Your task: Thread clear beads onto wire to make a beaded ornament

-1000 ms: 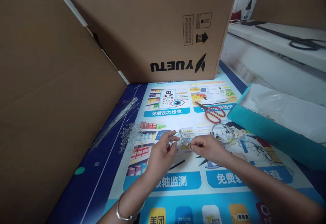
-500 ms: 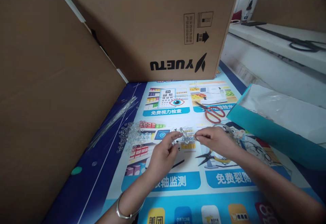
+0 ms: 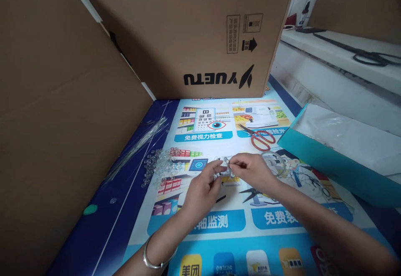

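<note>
Left hand (image 3: 203, 188) and right hand (image 3: 253, 171) together over the printed mat (image 3: 219, 234), fingertips pinched on a small cluster of clear beads (image 3: 226, 168) just above it. Loose clear beads (image 3: 163, 166) heaped to the left, red-handled scissors (image 3: 261, 139) beyond, teal box (image 3: 313, 159) to the right.

Both hands — left hand (image 3: 200, 188), right hand (image 3: 255, 171) — fingertips pinched together
</note>
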Tool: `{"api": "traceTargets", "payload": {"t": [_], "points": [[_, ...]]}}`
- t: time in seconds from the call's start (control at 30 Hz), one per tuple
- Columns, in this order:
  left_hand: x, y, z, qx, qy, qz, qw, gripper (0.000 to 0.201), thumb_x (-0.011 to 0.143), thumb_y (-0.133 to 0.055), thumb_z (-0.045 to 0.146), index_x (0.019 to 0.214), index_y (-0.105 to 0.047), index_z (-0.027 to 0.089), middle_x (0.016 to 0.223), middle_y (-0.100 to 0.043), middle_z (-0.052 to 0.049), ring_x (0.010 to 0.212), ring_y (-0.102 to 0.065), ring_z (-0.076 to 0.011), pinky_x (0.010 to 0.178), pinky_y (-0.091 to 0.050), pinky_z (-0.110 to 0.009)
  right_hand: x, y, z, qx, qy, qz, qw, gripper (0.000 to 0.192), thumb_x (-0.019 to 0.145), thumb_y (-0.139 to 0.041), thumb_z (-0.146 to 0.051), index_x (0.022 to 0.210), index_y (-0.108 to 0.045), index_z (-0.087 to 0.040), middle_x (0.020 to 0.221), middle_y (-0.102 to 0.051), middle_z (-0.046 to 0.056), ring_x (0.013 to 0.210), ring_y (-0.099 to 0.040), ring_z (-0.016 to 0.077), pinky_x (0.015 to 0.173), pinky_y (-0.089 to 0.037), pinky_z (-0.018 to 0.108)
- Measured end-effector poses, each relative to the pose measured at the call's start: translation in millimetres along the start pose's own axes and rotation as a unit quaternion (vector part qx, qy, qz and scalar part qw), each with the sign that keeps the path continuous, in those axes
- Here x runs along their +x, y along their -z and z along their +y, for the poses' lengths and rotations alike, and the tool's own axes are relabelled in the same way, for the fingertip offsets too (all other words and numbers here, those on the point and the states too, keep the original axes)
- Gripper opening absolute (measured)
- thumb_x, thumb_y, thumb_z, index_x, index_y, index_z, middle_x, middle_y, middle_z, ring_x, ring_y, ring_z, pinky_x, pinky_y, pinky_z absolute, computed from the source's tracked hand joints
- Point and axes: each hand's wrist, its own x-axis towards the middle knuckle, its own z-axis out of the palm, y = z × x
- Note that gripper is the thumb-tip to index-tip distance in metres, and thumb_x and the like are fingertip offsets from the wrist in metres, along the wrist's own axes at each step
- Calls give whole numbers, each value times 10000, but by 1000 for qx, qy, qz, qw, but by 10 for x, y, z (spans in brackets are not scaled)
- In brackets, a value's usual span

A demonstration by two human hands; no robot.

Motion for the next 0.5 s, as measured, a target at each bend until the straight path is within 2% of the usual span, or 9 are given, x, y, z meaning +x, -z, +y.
{"api": "traceTargets", "payload": {"t": [0.1, 0.2, 0.37, 0.5], "points": [[21, -16, -5, -33, 0, -22, 999, 390, 812, -450, 135, 1183, -408, 249, 1025, -648, -26, 730, -617, -107, 638, -460, -214, 1, -8, 58, 182, -67, -24, 981, 112, 742, -520, -222, 696, -607, -167, 618, -545, -21, 571, -462, 96, 530, -341, 209], [43, -42, -16, -47, 11, -30, 998, 362, 803, -481, 162, 1154, -434, 239, 915, -657, -13, 622, -582, -92, 575, -437, -199, 7, -38, 91, 286, -104, -29, 952, 100, 726, -553, -235, 684, -593, -153, 597, -509, -32, 532, -416, 77, 511, -319, 207], [50, -34, 18, -87, 20, -43, 995, 339, 788, -524, 216, 1118, -450, 199, 850, -631, -15, 541, -505, -68, 512, -394, -177, 19, -68, 128, 340, -113, -16, 933, 100, 715, -577, -248, 703, -596, -150, 592, -528, -31, 509, -410, 72, 494, -311, 207], [29, -45, 42, -48, 17, -24, 998, 224, 746, -582, 241, 951, -510, 184, 730, -608, 18, 442, -390, -48, 435, -307, -170, 4, -72, 150, 344, -108, -10, 932, 104, 713, -584, -252, 702, -598, -150, 594, -529, -30, 512, -411, 72, 500, -316, 209]]}}
